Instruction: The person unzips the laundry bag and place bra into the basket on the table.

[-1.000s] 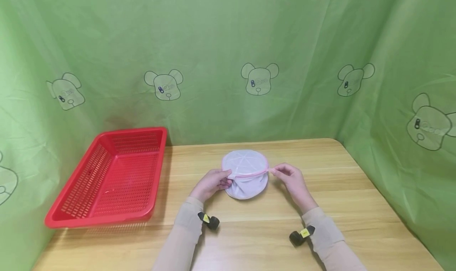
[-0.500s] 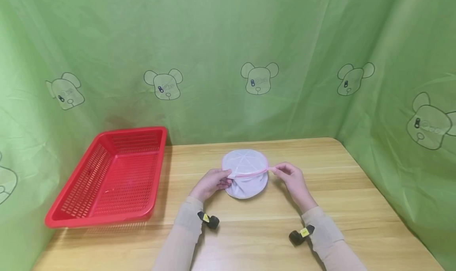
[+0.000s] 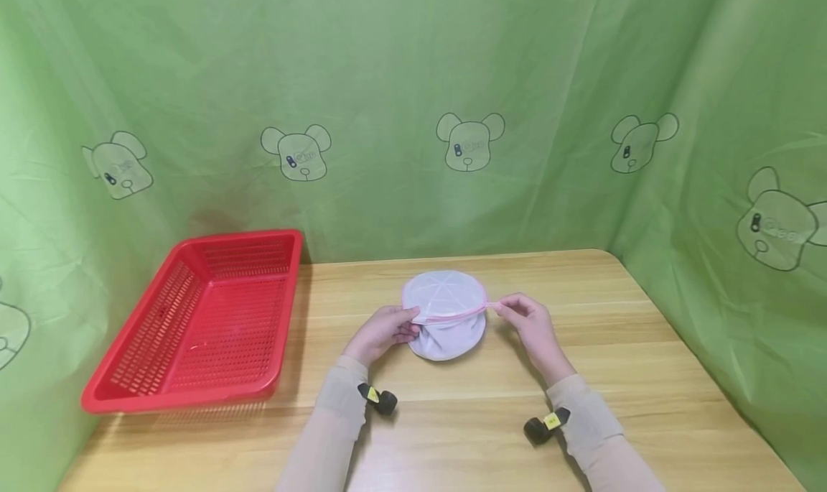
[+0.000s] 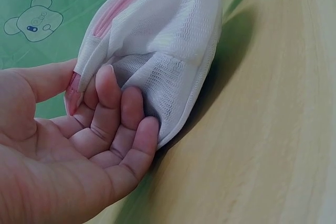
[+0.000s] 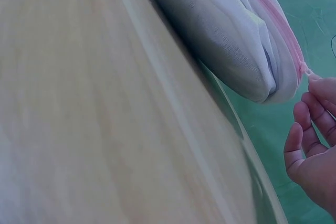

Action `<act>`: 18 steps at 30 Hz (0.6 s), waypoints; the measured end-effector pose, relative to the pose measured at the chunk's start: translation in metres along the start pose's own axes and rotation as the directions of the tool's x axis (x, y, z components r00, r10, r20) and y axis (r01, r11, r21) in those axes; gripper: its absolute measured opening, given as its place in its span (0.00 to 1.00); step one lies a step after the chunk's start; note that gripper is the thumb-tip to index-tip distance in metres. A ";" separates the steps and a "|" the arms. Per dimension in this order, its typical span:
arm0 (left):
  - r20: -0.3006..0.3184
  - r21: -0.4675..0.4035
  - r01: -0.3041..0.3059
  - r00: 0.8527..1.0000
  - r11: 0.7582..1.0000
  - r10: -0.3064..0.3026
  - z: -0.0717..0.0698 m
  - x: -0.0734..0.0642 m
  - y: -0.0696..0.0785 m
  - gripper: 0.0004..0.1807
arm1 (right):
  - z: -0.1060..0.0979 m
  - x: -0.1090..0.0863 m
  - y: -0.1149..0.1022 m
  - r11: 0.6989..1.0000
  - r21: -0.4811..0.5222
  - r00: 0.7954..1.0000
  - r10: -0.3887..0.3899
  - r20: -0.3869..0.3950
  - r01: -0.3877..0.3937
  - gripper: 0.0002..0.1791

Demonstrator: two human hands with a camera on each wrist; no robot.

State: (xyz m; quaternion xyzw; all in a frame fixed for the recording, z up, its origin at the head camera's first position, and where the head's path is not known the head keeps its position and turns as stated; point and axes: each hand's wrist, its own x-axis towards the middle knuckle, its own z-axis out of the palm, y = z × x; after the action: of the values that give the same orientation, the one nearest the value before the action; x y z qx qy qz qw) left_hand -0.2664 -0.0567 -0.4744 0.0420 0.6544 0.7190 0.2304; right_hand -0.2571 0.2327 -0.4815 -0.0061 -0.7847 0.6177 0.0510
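Note:
A round white mesh laundry bag (image 3: 446,294) with a pink zipper (image 3: 449,317) stands on the table, its lower side sagging toward me. My left hand (image 3: 385,330) pinches the bag's left edge by the zipper's end, thumb on top and fingers curled below. In the left wrist view the mesh (image 4: 163,77) bulges past those fingers. At the other end of the zipper, my right hand (image 3: 526,323) pinches the small zipper pull (image 5: 307,70) between thumb and forefinger. Its remaining fingers (image 5: 294,140) are loosely bent, away from the bag. The zipper line runs taut between both hands.
A red perforated plastic basket (image 3: 226,334) stands at the left of the wooden table (image 3: 465,434). A green curtain (image 3: 388,61) with bear-head prints encloses the back and both sides. Small black cameras (image 3: 386,403) are strapped on both wrists.
Almost nothing differs. Both hands keep their hold on the bag and zipper pull, with only a very slight shift of the whole head view.

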 end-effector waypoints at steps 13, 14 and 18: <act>0.009 0.006 -0.007 1.000 1.000 0.007 -0.003 0.001 -0.001 0.08 | -0.002 0.000 0.000 1.000 -0.010 1.000 -0.007 -0.016 0.007 0.17; 0.009 0.005 -0.006 1.000 1.000 0.006 -0.003 0.001 -0.001 0.08 | -0.002 0.000 0.000 1.000 -0.014 1.000 -0.005 -0.021 0.005 0.17; 0.011 0.002 -0.006 1.000 1.000 0.006 -0.003 0.001 -0.001 0.08 | -0.001 0.000 -0.001 1.000 -0.021 0.999 0.009 -0.034 -0.009 0.19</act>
State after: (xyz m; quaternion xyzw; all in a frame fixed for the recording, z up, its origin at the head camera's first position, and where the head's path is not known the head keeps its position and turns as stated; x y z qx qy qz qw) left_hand -0.2685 -0.0588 -0.4763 0.0481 0.6537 0.7187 0.2319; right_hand -0.2571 0.2333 -0.4799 -0.0206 -0.7902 0.6094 0.0613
